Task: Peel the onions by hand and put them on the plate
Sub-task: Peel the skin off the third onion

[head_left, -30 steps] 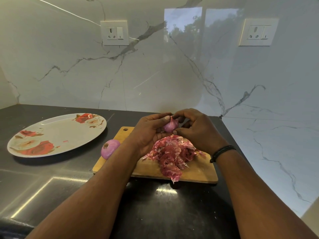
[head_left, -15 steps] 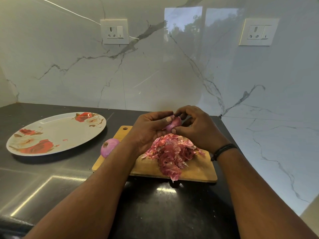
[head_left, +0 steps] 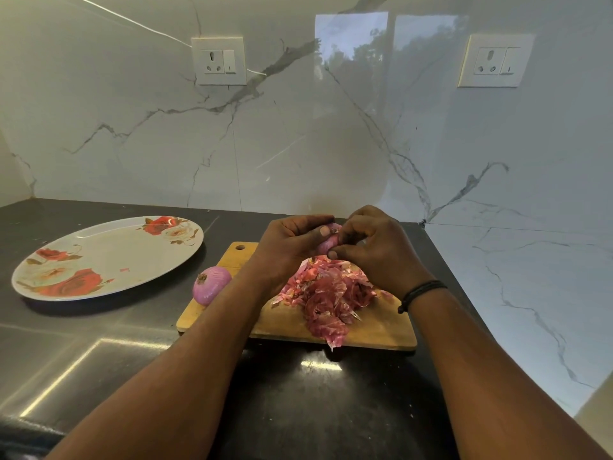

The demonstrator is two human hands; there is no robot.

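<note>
Both hands above board [head_left: 381, 330]: left hand [head_left: 285, 249] grips onion [head_left: 328, 243], right hand [head_left: 374, 247] pinches its skin. Peels [head_left: 328, 293] on board; second onion [head_left: 211, 288] at board's left edge; plate [head_left: 106, 257] further left.

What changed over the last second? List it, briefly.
Little moved. The left hand turned the held onion so that less of it shows, and the right hand closed in over it, its fingertips now pinching at the skin. Neither grip let go. The plate, loose onion, peel pile and cutting board stayed put.
</note>
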